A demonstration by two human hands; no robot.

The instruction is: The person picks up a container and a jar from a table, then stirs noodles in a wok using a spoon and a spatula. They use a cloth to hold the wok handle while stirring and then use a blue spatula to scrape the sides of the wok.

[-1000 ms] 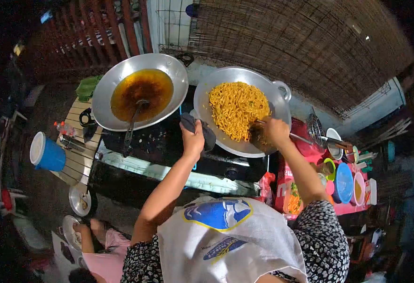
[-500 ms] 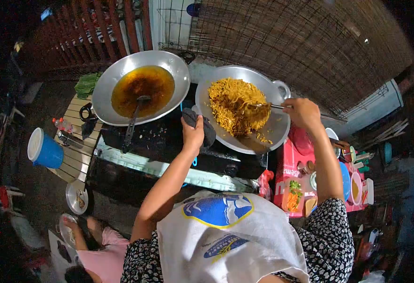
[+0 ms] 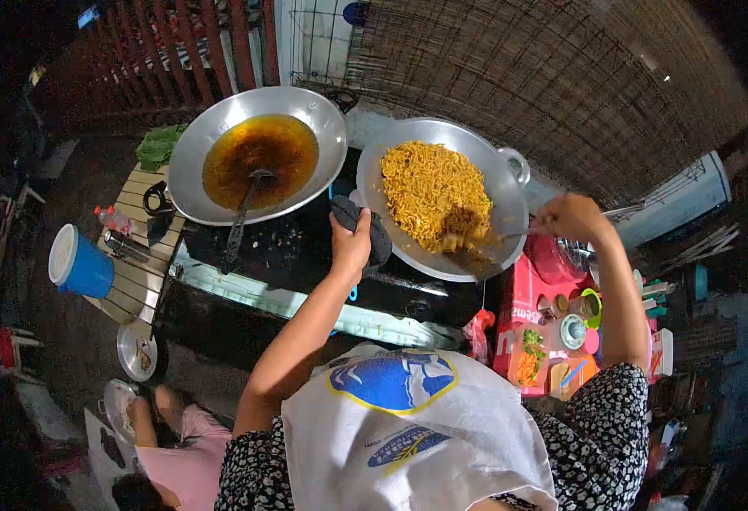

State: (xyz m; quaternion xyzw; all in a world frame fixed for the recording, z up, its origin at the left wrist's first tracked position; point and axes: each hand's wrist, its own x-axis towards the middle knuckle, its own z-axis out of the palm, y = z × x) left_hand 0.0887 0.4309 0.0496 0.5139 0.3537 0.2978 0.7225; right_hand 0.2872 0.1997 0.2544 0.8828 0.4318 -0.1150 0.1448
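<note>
My left hand (image 3: 352,245) is closed around a dark cloth (image 3: 380,243) at the near-left rim of the right wok (image 3: 503,192). A mound of yellow-brown noodles (image 3: 429,183) fills the middle of that wok. My right hand (image 3: 571,218), slightly blurred, grips the long handle of a metal spatula (image 3: 512,232) just past the wok's right rim. The spatula's head is down at the near-right edge of the noodles, partly hidden among them. To the left, a second wok (image 3: 188,166) holds brownish oil (image 3: 263,153), with a slotted spatula (image 3: 236,234) resting in it.
Both woks sit on a black stove (image 3: 293,251). At right, a red-covered table (image 3: 518,294) carries jars and a container of chopped vegetables (image 3: 530,356). A blue bucket (image 3: 88,271) stands on the slatted bench at left. Lower left, another person in pink (image 3: 182,460) handles a bowl.
My right hand has moved right and slightly toward me, drawing the spatula down to the near-right side. The lifted noodles have settled into a flatter mound. My left hand stays put.
</note>
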